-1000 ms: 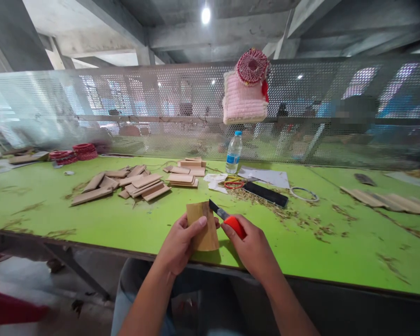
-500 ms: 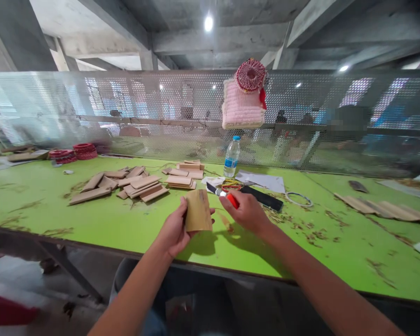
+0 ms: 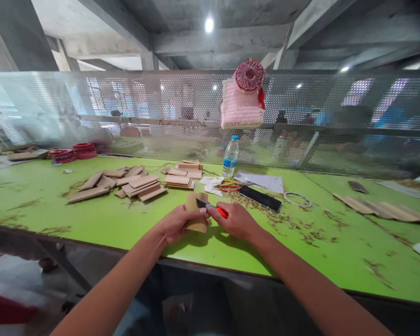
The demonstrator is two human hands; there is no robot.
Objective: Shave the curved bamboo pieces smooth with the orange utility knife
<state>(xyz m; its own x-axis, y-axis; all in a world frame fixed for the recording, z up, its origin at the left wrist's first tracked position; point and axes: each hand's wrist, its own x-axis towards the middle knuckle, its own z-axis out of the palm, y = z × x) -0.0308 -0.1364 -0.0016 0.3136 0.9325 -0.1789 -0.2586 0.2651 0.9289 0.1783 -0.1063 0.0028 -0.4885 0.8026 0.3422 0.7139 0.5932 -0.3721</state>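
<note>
My left hand [image 3: 177, 223] grips a tan, slightly curved piece that looks like bamboo or wood [image 3: 195, 225], held just over the green table near its front edge. In my right hand [image 3: 236, 219] is a utility knife [image 3: 221, 212] with a red-orange handle, fingers wrapped round it. Its dark blade lies across the upper face of the tan piece, and my left thumb rests beside the blade. Both hands nearly meet at the piece. Whether the edge is cutting in cannot be made out.
Similar tan pieces [image 3: 145, 184] lie in piles to the left. Behind the hands are a water bottle [image 3: 230, 157], a black phone [image 3: 260, 198], a white ring [image 3: 297, 199] and shavings [image 3: 310, 229]. A perforated metal screen [image 3: 161, 107] borders the table [image 3: 126, 221]; a pink woven pouch [image 3: 242, 105] hangs there.
My right hand has brought the knife down and left, from above the table onto the tan piece. My left hand has tilted the piece flatter and put its thumb by the blade.
</note>
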